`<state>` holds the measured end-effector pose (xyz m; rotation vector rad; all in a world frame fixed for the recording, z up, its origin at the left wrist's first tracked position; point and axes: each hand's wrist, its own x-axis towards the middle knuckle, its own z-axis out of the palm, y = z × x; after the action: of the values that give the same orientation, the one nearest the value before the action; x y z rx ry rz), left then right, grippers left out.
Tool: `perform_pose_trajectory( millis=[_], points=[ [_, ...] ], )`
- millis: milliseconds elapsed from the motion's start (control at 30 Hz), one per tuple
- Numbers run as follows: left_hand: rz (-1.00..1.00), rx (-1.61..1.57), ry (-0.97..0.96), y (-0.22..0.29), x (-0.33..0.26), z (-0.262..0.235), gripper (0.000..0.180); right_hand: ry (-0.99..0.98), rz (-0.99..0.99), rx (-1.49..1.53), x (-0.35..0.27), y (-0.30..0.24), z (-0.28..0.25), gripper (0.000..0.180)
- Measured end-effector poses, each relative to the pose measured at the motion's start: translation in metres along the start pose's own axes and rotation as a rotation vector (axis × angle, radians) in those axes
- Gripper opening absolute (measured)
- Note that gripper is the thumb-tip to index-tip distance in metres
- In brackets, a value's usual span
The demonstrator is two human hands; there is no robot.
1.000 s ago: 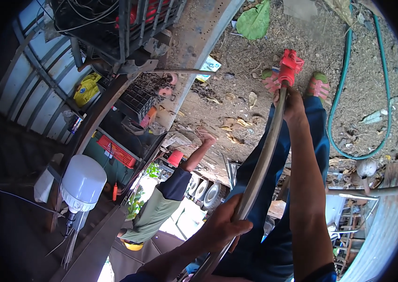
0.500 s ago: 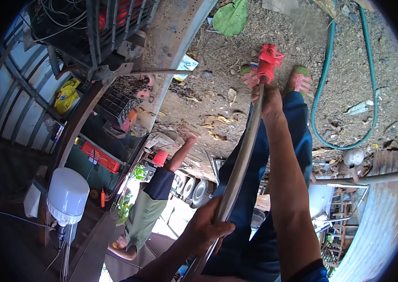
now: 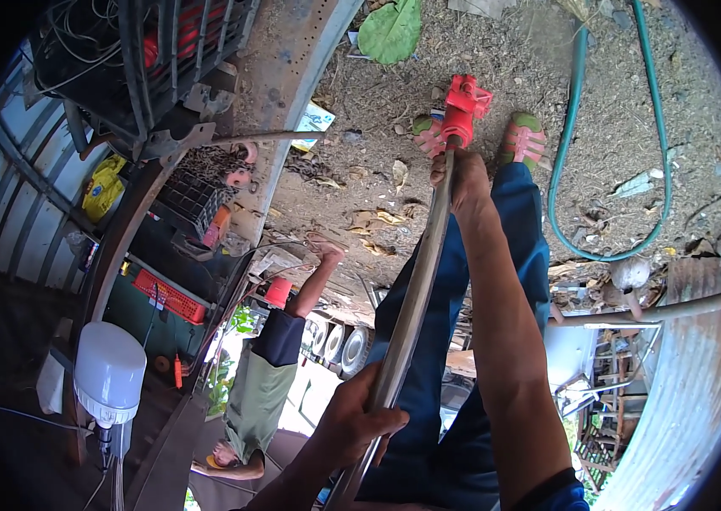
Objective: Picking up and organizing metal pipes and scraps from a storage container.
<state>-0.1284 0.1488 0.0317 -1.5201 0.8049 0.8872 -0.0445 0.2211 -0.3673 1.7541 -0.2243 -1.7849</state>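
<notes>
A long, dull metal pipe point(image 3: 417, 307) runs down the middle, slightly bent by the lens. My right hand point(image 3: 469, 182) is closed around it near the far end, that arm stretched out. Lower down and to the left, my left hand point(image 3: 354, 417) wraps round the same pipe with the thumb laid across it. At the far end sits a red metal fitting point(image 3: 465, 111) with a blocky, flanged head, over the ground by my sandals point(image 3: 523, 141). The near end of the pipe runs out at the lower edge.
A green hose point(image 3: 555, 187) loops on the dirt at right, beside a corrugated metal sheet point(image 3: 675, 400). At left are a large white bulb point(image 3: 111, 368), a black crate point(image 3: 195, 203) and a red basket point(image 3: 169, 296). Another person point(image 3: 260, 400) is at lower left, near several tyres point(image 3: 354, 349).
The whole view has shifted, so the surroundings, pipe and hands appear slightly farther left and mostly higher. Both hands keep their hold at about the same places on the pipe.
</notes>
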Motion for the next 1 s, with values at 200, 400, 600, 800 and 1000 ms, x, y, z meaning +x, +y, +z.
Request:
perform_pose_trajectory(
  millis=[200, 400, 600, 800, 1000],
  points=[
    [0.022, 0.009, 0.015, 0.0, 0.001, 0.001, 0.077, 0.088, -0.065, -0.063, 0.0, 0.006, 0.007, 0.023],
    [0.033, -0.008, -0.019, -0.006, 0.003, 0.001, 0.065, 0.132, -0.029, -0.046, 0.011, -0.001, -0.005, 0.027],
    [0.032, -0.006, -0.001, -0.012, 0.005, 0.002, 0.069, 0.141, -0.058, -0.086, 0.007, 0.003, 0.0, 0.023],
    [0.061, -0.033, 0.0, -0.018, 0.007, 0.0, 0.069, 0.136, -0.086, -0.118, 0.005, 0.005, 0.001, 0.019],
    [0.052, -0.041, -0.017, -0.019, 0.009, -0.002, 0.068, 0.123, -0.083, -0.096, 0.005, 0.003, -0.003, 0.019]
  ],
)
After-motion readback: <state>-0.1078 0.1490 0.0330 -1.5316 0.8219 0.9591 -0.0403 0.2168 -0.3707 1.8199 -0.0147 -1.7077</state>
